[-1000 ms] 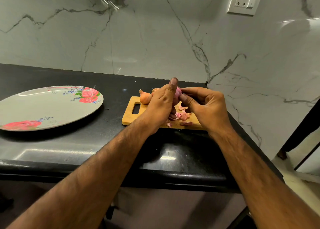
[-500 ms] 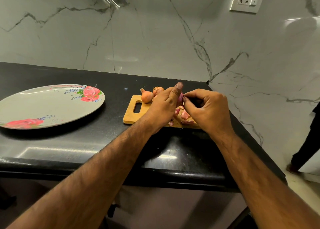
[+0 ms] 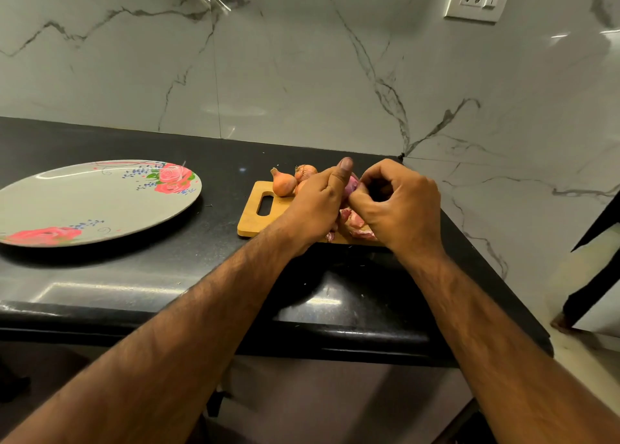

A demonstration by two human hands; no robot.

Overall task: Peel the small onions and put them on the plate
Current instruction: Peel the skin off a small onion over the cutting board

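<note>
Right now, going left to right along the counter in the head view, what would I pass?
Floral plate → handle end of the cutting board → unpeeled onion → left hand, gripping a purple onion → right hand, pinching that onion's skin.

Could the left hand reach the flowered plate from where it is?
Probably yes: only counter lies between the left hand and the plate, though it holds an onion now.
</note>
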